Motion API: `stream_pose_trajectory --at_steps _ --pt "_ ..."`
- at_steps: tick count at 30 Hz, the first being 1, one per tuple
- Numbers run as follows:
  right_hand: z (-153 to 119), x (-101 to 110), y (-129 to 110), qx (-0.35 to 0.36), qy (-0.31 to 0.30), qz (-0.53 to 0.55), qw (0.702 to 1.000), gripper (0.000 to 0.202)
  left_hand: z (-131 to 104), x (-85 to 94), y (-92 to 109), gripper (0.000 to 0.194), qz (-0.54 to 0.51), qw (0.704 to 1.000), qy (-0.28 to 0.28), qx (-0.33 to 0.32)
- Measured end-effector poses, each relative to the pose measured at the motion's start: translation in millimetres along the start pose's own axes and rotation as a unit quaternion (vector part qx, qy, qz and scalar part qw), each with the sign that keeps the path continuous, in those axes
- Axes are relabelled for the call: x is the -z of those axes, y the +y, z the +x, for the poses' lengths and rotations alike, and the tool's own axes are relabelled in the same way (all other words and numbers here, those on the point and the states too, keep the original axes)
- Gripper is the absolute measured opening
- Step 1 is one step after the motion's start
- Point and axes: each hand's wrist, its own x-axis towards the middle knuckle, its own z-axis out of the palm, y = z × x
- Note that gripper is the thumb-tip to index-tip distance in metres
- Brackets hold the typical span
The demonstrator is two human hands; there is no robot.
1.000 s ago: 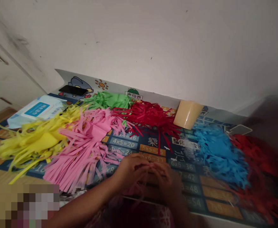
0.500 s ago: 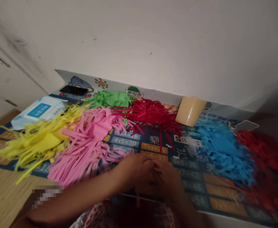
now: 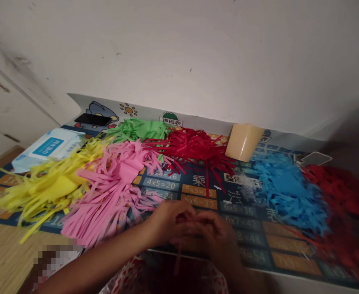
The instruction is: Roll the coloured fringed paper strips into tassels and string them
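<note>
My left hand (image 3: 171, 220) and my right hand (image 3: 218, 230) meet over the front part of the printed mat, fingers bent and fingertips pinched together. From between them a thin pink strip (image 3: 178, 255) hangs down past the mat's front edge; its upper end is hidden by my fingers. Left of my left hand lies a pink fringed bundle of strips (image 3: 106, 196), its loose ends close to my wrist. A red fringed bundle (image 3: 194, 147) sits beyond my hands. Off to the right of my right hand is a blue fringed bundle (image 3: 290, 192).
Yellow (image 3: 57, 183) and green (image 3: 139, 130) fringed bundles lie at the left and back. A wet-wipes pack (image 3: 49, 148) and a dark phone (image 3: 93, 119) are at the far left. A beige cup (image 3: 243, 143) stands near the wall, and more red fringe (image 3: 339, 192) lies at right.
My fingers have curled more, with a gap now showing inside each hand's bend. The hands stay together in nearly the same place. The view has shifted slightly; the bundles lie as before.
</note>
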Motion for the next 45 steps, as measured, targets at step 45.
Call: stream_pose_trajectory --at_steps 45 --pt "-26.4 20.8 -6.4 0.147 0.052 -0.112 0.981 0.011 -16.7 -37.9 3.2 0.009 0.108 0.963 0.124 -0.214"
